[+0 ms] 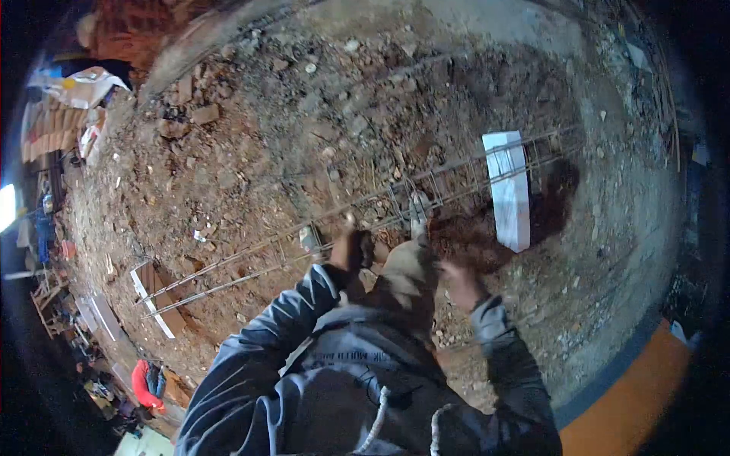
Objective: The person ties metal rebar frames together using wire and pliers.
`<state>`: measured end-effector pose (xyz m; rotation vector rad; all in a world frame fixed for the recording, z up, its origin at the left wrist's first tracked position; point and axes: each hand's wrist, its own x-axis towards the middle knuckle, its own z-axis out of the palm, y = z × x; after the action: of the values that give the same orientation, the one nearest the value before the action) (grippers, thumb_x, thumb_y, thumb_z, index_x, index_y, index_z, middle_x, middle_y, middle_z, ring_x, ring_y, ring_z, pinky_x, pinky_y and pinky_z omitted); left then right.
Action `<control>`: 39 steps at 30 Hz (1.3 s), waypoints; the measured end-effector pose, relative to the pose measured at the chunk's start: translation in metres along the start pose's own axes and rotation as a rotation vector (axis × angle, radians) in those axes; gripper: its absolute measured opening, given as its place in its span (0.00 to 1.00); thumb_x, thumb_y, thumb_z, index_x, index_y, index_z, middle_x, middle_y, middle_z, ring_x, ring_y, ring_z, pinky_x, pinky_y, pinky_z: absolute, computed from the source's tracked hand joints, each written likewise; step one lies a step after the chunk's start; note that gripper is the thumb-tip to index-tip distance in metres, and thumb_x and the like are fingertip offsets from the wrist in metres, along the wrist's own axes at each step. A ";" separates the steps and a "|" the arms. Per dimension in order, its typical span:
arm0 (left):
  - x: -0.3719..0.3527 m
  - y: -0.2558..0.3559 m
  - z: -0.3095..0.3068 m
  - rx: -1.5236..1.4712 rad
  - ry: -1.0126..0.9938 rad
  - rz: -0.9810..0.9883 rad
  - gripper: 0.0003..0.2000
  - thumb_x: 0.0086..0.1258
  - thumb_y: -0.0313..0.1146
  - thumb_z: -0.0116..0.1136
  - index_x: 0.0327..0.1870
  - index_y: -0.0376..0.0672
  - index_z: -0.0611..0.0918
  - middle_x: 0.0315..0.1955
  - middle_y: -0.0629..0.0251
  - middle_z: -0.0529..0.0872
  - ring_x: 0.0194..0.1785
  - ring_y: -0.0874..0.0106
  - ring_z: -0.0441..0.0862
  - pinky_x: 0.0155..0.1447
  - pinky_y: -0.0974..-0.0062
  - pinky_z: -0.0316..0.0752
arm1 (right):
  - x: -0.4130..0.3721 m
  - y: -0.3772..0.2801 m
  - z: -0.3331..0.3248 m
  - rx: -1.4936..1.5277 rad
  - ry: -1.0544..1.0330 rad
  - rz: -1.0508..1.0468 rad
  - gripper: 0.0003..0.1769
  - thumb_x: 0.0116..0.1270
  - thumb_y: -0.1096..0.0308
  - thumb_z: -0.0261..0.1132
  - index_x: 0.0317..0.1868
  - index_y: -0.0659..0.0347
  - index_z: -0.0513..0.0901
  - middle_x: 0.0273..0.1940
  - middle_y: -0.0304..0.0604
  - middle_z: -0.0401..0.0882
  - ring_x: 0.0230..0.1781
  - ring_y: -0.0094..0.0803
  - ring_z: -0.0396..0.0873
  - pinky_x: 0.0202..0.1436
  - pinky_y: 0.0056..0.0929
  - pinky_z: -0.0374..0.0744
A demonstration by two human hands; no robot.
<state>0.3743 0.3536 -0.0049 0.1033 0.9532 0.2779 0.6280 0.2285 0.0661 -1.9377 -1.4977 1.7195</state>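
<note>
A long cage of thin steel bars (266, 245) with cross ties runs from lower left to upper right, over a white block (511, 201) at the right and a white-edged board (152, 300) at the left. My left hand (351, 247) is in front of my legs, near the middle of the cage; its fingers are blurred, and what they hold, if anything, is hidden. My right hand (460, 283) is beside my knee, below the cage, smeared by motion. My feet show at the cage, one of them among its bars (419, 207).
Rubble and loose bricks (205, 114) lie on the rough ground at the upper left. Planks (106, 315) and a person in red (146, 384) are at the lower left. An orange surface (627, 395) is at the lower right.
</note>
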 end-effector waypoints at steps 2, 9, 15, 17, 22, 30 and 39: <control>0.040 -0.029 -0.013 0.003 -0.047 -0.176 0.31 0.64 0.69 0.34 0.23 0.47 0.73 0.15 0.70 0.69 0.14 0.73 0.62 0.20 0.76 0.57 | 0.049 0.018 0.042 0.334 0.154 -0.207 0.28 0.61 0.67 0.61 0.61 0.65 0.66 0.45 0.58 0.75 0.43 0.44 0.76 0.49 0.35 0.73; 0.158 -0.096 -0.045 0.493 0.238 0.049 0.30 0.70 0.59 0.33 0.43 0.39 0.78 0.33 0.59 0.83 0.39 0.69 0.81 0.43 0.71 0.74 | 0.142 0.049 0.077 0.071 0.297 -0.025 0.27 0.61 0.66 0.61 0.57 0.67 0.65 0.34 0.53 0.79 0.35 0.48 0.78 0.37 0.40 0.75; 0.253 -0.089 -0.059 1.056 0.181 0.080 0.44 0.57 0.66 0.52 0.61 0.33 0.64 0.58 0.42 0.68 0.62 0.55 0.67 0.63 0.62 0.62 | 0.187 0.193 0.107 0.062 0.493 0.113 0.21 0.63 0.63 0.57 0.55 0.61 0.67 0.38 0.57 0.78 0.36 0.55 0.77 0.38 0.44 0.75; 0.300 -0.091 -0.065 0.855 0.175 0.146 0.47 0.55 0.62 0.58 0.64 0.29 0.59 0.60 0.42 0.66 0.65 0.57 0.62 0.63 0.66 0.63 | 0.180 0.209 0.085 0.066 0.459 0.292 0.21 0.63 0.61 0.56 0.55 0.60 0.67 0.40 0.57 0.78 0.37 0.54 0.78 0.38 0.45 0.74; 0.365 -0.073 -0.004 0.991 0.830 0.069 0.46 0.54 0.60 0.62 0.57 0.25 0.58 0.42 0.40 0.78 0.47 0.53 0.78 0.50 0.60 0.71 | 0.174 0.219 0.040 -0.002 0.643 0.307 0.19 0.69 0.59 0.50 0.56 0.57 0.69 0.44 0.56 0.78 0.41 0.51 0.79 0.38 0.47 0.76; 0.372 -0.105 -0.048 0.946 0.760 0.342 0.27 0.60 0.41 0.59 0.52 0.32 0.64 0.37 0.42 0.80 0.40 0.46 0.78 0.46 0.58 0.72 | 0.189 0.242 0.025 0.096 0.581 0.421 0.20 0.70 0.58 0.49 0.50 0.67 0.72 0.44 0.54 0.77 0.46 0.45 0.76 0.50 0.37 0.72; 0.283 -0.142 -0.162 0.893 0.827 0.430 0.27 0.58 0.33 0.59 0.58 0.38 0.63 0.40 0.47 0.80 0.44 0.49 0.79 0.48 0.62 0.73 | 0.250 0.245 0.101 0.329 0.478 0.153 0.23 0.70 0.47 0.47 0.42 0.60 0.75 0.32 0.38 0.69 0.33 0.34 0.70 0.39 0.34 0.69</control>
<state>0.4232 0.2902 -0.3515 1.0872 1.8291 0.2713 0.6443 0.2426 -0.2978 -2.1160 -0.8656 1.3117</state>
